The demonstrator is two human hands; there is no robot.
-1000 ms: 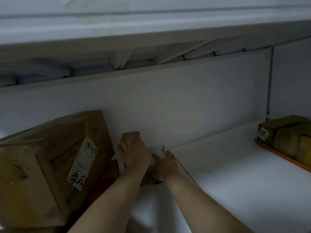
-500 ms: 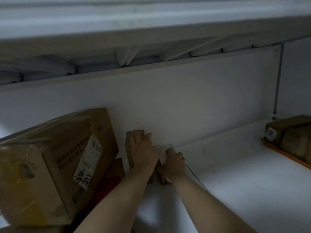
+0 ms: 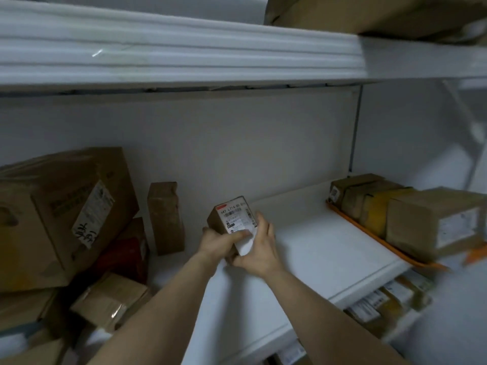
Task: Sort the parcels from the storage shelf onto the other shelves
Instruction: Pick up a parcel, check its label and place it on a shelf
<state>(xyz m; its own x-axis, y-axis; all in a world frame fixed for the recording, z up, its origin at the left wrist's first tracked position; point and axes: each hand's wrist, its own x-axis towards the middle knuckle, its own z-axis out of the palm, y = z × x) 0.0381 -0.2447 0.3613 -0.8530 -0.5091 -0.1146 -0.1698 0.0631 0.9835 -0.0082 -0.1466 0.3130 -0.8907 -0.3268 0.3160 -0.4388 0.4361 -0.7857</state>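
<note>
Above the white shelf [image 3: 316, 246], I see left hand [image 3: 218, 242] and right hand [image 3: 261, 248] fingers clamped round a small box [image 3: 232, 217] labelled "047 L714", with parcels [image 3: 427, 222] filling the orange tray [image 3: 421, 259] at its right end.

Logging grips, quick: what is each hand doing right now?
Left hand: holding the small labelled parcel.
Right hand: holding the same parcel.

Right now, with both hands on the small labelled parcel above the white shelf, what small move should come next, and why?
Probably draw the small parcel back toward the body, away from the white shelf. The left hand and right hand both grip it above the surface, label facing up, so it seems ready to carry elsewhere.
</note>
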